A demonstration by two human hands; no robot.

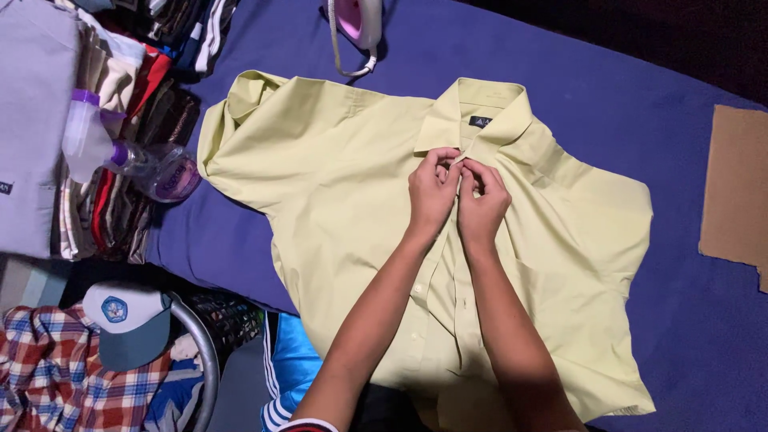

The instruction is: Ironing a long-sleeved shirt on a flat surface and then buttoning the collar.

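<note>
Far left: stack of folded clothes [48,120], a spray bottle [120,156] lying on its side against it, nozzle end up-left. Below, a cap [128,320] on a plaid shirt [48,376], beside a basket rim [204,352].

Centre: pale yellow shirt [344,208] lies front-up on a blue cloth [688,320] spread over the bench, collar away from the person, left-view sleeve bunched up near the bottle. An iron [360,20] sits at the top edge, just beyond the shoulder, cord looping toward the fabric.

Left hand [432,196] and right hand [482,204] meet at the top of the placket just under the collar, knuckles touching. Both pinch the shirt edge at the top button; fingertips curled in, so the button itself is hidden.

Right: a piece of brown cardboard [736,188], well apart from the shirt.

Risks, as I judge them:
- Bottle could roll or leak onto the folded stack or the sleeve; it lies unsupported on a slope of cloth.
- Iron close to the shoulder; if hot, a tug on the shirt could drag fabric against it or snag the cord.
- Pulling at the placket may shift the flat body and set creases, more so at the already rumpled sleeve.
- Button misaligned with its hole would skew the collar; light is dim, hard to check.
</note>
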